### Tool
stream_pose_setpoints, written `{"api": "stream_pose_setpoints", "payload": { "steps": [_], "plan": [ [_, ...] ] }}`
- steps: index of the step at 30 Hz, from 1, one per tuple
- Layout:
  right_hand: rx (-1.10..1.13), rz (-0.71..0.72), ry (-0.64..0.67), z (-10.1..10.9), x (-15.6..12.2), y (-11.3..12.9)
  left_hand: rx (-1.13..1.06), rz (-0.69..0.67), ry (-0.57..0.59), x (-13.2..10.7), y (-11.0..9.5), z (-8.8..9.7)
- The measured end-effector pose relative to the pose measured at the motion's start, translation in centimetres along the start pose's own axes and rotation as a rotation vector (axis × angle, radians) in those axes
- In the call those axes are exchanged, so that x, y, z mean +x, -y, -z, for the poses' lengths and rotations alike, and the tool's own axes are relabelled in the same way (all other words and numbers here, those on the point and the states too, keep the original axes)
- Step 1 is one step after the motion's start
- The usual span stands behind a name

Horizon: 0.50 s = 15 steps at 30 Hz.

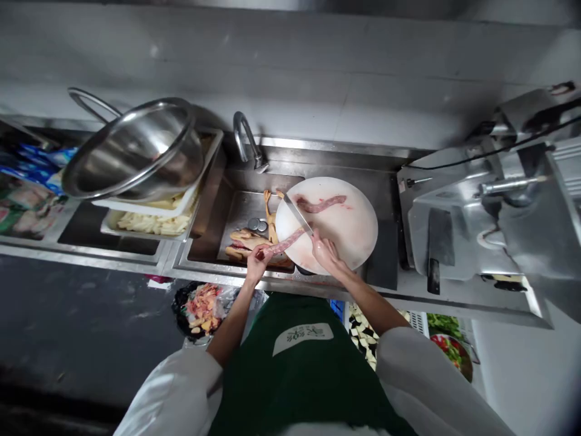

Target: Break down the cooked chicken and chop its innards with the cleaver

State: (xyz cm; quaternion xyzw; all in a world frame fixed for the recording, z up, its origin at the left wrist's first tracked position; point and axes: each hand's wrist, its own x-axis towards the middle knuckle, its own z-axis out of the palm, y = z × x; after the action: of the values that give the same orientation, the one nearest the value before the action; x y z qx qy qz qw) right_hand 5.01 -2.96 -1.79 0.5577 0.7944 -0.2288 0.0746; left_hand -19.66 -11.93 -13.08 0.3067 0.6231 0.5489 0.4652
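Note:
My left hand [258,261] is closed on the near-left end of a long, pink raw piece of meat [287,242] that looks like a skinned poultry neck. Its other end lies on the round white cutting board [358,236]. In my right hand [325,251] is a knife [297,213], its blade pointing up and left over the board's left edge, close to the far end of that neck. Another such neck [322,204] rests farther back on the board. Plucked poultry [245,241] lies in the sink to the left, partly hidden by my left hand.
The board overlaps the sink's [213,212] right side. A faucet [247,136] rises behind. At left, a steel bowl [136,151] sits tilted on trays of pale strips [154,223]. A cleaver [439,248] lies at right. Below the counter is a bag of meat pieces [204,309].

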Motion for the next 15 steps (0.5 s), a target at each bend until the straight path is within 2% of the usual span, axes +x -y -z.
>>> {"api": "stream_pose_setpoints", "payload": {
  "steps": [4, 7, 9, 11, 13, 15],
  "plan": [
    [-0.066, -0.001, 0.033, -0.4, 2.4, 1.8, -0.058, -0.022, -0.035, 0.1, 0.4, -0.5],
    [-0.102, -0.012, 0.028, 0.9, 2.3, 1.7, -0.083, -0.034, -0.066, 0.0, 0.3, -0.7],
    [-0.114, -0.014, -0.065, 2.3, 2.1, 1.5, -0.102, -0.036, -0.077, -0.1, 0.1, -0.8],
    [-0.098, -0.006, -0.22, 3.4, 1.9, 1.5, -0.111, -0.037, -0.08, -0.1, 0.0, -0.9],
    [-0.054, -0.007, -0.303, 3.5, 2.2, 1.9, -0.11, -0.034, -0.073, 0.0, -0.1, -0.8],
    [-0.019, -0.035, -0.202, 2.6, 2.7, 2.6, -0.1, -0.018, -0.055, 0.2, -0.1, -0.7]
  ]
}}
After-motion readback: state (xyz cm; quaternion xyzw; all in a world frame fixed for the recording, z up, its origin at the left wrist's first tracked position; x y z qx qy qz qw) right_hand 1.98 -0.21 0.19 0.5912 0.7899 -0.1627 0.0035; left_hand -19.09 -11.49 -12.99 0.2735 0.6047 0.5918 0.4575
